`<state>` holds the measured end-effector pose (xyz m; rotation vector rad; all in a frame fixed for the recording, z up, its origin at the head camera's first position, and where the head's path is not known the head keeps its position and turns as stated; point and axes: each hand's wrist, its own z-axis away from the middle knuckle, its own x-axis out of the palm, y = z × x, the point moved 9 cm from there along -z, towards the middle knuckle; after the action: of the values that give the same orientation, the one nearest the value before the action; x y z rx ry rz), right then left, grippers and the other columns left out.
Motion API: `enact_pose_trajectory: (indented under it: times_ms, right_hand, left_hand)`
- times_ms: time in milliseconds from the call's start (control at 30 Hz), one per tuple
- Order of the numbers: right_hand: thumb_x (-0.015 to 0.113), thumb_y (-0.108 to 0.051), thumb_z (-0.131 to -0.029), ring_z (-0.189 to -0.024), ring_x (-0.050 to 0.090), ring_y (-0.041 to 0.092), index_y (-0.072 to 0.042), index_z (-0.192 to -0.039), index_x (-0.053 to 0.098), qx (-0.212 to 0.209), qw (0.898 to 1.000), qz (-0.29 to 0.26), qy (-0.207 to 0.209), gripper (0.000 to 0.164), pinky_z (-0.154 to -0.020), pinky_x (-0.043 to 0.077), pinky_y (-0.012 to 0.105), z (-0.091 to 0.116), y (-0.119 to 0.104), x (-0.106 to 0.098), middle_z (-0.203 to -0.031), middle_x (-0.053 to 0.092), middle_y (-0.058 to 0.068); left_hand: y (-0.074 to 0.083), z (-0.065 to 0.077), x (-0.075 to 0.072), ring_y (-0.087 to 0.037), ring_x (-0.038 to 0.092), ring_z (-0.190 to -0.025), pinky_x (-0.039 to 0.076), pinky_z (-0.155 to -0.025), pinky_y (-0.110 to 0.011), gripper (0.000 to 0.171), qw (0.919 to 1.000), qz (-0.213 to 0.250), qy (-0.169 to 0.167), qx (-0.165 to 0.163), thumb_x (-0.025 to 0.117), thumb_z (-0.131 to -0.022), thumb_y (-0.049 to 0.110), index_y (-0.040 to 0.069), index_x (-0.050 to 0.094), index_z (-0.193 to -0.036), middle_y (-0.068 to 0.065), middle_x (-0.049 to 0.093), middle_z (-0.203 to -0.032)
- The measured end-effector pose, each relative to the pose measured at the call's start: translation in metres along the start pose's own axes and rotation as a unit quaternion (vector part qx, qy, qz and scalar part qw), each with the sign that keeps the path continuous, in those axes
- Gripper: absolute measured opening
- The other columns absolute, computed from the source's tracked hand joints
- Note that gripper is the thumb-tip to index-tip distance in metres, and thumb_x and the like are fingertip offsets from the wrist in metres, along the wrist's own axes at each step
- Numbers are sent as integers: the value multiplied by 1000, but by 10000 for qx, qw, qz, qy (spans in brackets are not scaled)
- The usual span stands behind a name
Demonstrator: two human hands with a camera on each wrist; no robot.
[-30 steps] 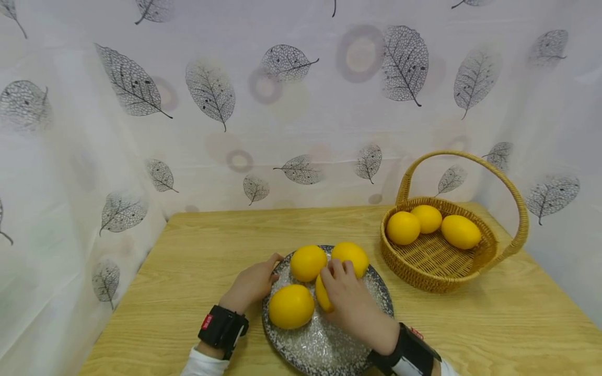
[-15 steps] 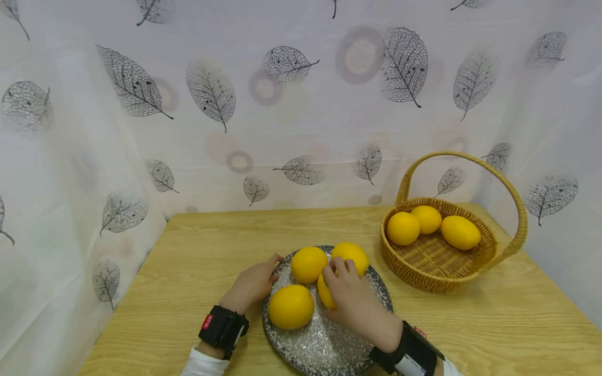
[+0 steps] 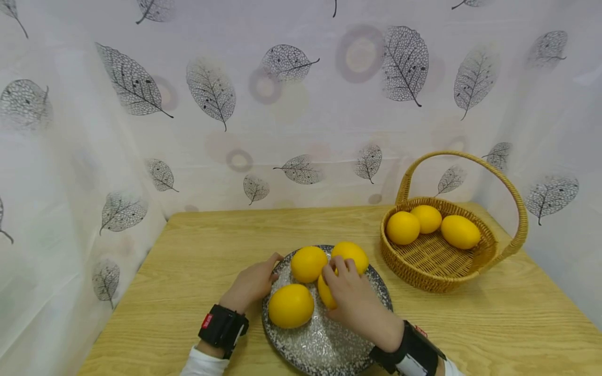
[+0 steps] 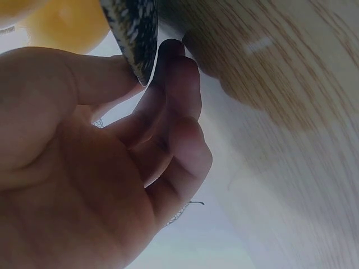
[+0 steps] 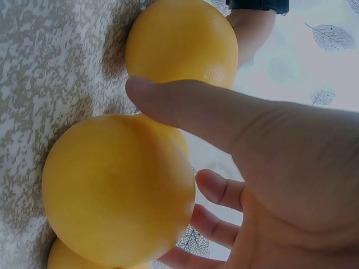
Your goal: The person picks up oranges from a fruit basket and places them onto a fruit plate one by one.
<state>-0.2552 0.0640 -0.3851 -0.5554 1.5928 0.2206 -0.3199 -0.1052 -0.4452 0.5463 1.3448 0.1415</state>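
A round speckled grey plate with a dark rim bears several yellow lemons. At its left edge my left hand grips the rim; the left wrist view has the thumb over the plate and curled fingers beneath. My right hand holds the lemon nearest the plate's middle, with fingers and thumb around it. That held lemon fills much of the right wrist view. Close around it lie a front-left lemon, a back-left lemon and a back-right lemon.
A wicker basket with a tall arched handle stands to the right of the plate. Inside are 3 lemons along the back. The wooden table meets a leaf-patterned curtain behind and at the sides.
My right hand and the lemon in it have shifted very slightly to the right. The left hand, plate and basket stay as they were.
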Motion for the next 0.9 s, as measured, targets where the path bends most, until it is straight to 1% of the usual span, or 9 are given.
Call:
enact_pose_trajectory:
  times_ms: [133,233,400,467,533,633,733,833,900]
  right_hand:
    - [98,-31,-65,-95,42,25,-14,-105,50,-47,10000,-67,-3,64,-69,38,37,-1,0,1,-110,46,8]
    - [97,-30,-66,-96,43,26,-15,-107,51,-25,9998,-188,-53,63,-72,39,39,-1,0,1,-113,48,8]
    - [96,-28,-67,-111,51,32,-16,-119,57,0,9990,-425,-98,66,-84,47,48,-2,1,-1,-127,53,11]
    - [95,-28,-69,-119,51,34,-16,-124,58,12,9986,-500,-151,67,-89,48,52,-2,1,-2,-132,52,11]
    - [93,-30,-73,-127,50,36,-17,-129,58,62,9982,-548,-225,67,-96,48,56,-1,2,-4,-139,52,11]
    - [87,-34,-81,-135,48,36,-19,-137,57,143,9977,-598,-270,65,-103,45,59,0,5,-12,-146,51,10]
    - [81,-36,-87,-139,47,35,-19,-140,56,146,9980,-587,-183,61,-106,43,60,-2,8,-24,-149,51,11]
    - [79,-34,-90,-137,49,36,-17,-142,56,39,9991,-412,-96,59,-105,45,59,-5,13,-37,-148,51,12]
    - [77,-34,-91,-135,50,37,-16,-141,56,-32,9997,-242,-75,58,-102,47,57,-8,19,-43,-146,52,13]
  left_hand:
    - [-1,0,1,-16,46,-61,32,-55,-30,39,10000,17,-10,0,59,-102,10,13,52,-141,-3,60,-75]
    - [-2,0,2,-16,46,-61,33,-55,-29,39,10000,1,-38,-30,59,-102,11,14,52,-141,-2,59,-74]
    - [-1,0,0,-17,48,-62,34,-56,-30,39,10000,-29,-44,-34,59,-102,11,13,51,-140,-3,61,-76]
    - [0,0,-1,-17,48,-63,34,-57,-30,39,10000,-35,-42,-28,59,-102,10,13,51,-141,-3,62,-78]
    - [0,-1,0,-17,48,-64,34,-57,-30,40,9999,-11,-84,-63,59,-103,11,14,51,-141,-3,62,-78]
    - [0,-1,2,-17,47,-62,33,-55,-29,40,9999,-10,-132,-65,58,-103,12,15,51,-142,-3,59,-74]
    - [-1,-2,2,-17,47,-62,33,-56,-29,40,9999,-2,-121,-81,58,-103,12,15,51,-142,-3,59,-74]
    - [-1,-1,1,-17,49,-65,35,-57,-30,40,9999,5,-77,-105,58,-103,12,16,51,-142,-4,63,-80]
    - [-2,0,0,-17,50,-67,36,-58,-31,39,9999,10,-65,-111,58,-103,11,15,51,-141,-5,65,-84]
